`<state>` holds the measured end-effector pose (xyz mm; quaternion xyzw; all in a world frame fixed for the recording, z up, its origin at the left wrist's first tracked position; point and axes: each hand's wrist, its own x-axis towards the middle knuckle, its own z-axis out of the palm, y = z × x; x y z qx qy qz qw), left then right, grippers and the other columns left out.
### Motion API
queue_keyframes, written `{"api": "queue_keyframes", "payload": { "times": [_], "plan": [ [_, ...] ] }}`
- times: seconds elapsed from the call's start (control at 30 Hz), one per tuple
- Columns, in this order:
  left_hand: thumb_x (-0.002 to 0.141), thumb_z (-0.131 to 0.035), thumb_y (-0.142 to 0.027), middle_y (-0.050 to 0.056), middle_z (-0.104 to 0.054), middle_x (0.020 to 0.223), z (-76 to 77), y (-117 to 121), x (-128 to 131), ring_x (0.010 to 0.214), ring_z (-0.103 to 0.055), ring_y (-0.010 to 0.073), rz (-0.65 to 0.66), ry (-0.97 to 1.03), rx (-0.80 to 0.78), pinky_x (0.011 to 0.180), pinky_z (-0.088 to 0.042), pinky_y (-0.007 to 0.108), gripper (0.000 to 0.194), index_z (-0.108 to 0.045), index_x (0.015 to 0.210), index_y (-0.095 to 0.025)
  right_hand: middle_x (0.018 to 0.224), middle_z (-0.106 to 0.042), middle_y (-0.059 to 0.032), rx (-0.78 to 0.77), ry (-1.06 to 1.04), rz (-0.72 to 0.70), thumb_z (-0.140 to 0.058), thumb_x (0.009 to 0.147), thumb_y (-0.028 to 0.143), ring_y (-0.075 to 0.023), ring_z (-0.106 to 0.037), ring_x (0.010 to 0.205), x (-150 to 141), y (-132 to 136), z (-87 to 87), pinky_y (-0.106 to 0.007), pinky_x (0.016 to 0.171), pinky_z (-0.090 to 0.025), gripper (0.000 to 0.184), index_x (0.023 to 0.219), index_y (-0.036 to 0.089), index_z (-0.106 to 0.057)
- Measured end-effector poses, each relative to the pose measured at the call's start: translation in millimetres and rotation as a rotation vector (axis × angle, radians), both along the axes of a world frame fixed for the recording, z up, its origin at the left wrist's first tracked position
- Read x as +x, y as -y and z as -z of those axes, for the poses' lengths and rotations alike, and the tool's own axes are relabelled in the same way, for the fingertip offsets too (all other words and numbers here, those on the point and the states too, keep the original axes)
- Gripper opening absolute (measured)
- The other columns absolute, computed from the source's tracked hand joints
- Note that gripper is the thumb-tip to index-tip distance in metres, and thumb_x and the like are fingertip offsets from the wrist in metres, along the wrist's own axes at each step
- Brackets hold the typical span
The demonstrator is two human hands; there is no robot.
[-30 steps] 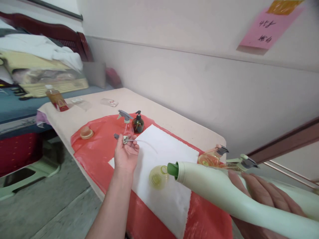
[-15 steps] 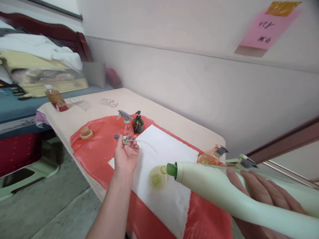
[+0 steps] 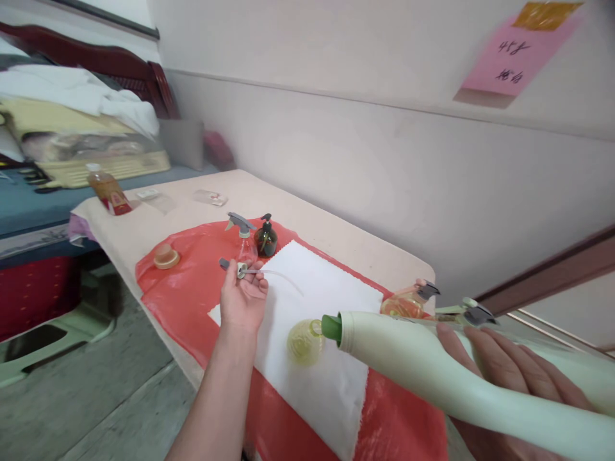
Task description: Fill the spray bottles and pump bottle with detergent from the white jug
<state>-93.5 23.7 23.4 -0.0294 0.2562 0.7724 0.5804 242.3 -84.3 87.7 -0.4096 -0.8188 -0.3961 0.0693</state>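
Note:
My left hand [image 3: 245, 298] holds a spray bottle's trigger head [image 3: 240, 269], its thin clear dip tube [image 3: 283, 276] hanging out over the white cloth. On that cloth [image 3: 331, 397] stands a yellowish clear bottle [image 3: 305, 342] with its mouth uncapped. In my right hand [image 3: 509, 365] is a large pale green plastic jug [image 3: 408, 352], tilted to the left. Its dark green spout [image 3: 331, 326] is right beside the bottle's mouth; whether they touch I cannot tell. No stream of liquid shows. Part of my right hand is hidden behind the jug.
A clear spray bottle [image 3: 245, 243] and a dark pump bottle [image 3: 266, 240] stand behind my left hand. An orange-tinted spray bottle [image 3: 403, 304] is behind the jug. A brown round lid [image 3: 166, 257] lies on the red sheet [image 3: 192, 301]. A drink bottle [image 3: 109, 191] stands at the table's far left corner.

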Motion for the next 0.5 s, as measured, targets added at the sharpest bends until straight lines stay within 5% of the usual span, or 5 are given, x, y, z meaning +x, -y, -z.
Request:
{"api": "queue_keyframes", "payload": {
  "times": [0.5],
  "plan": [
    [0.092,-0.05,-0.036,0.006,-0.065,0.075,0.7,0.1,-0.6,0.054,-0.055,0.0105,-0.002,0.0,0.004,0.048,-0.045,0.02,0.029,-0.061,0.083,-0.012,0.135,-0.048,-0.0299,0.031,0.034,-0.017,-0.035,0.082,0.02,-0.0459,-0.024,0.139,0.0,-0.8,-1.1,-0.065,0.1,-0.041,0.069,0.149,0.009,-0.022]
  ]
}}
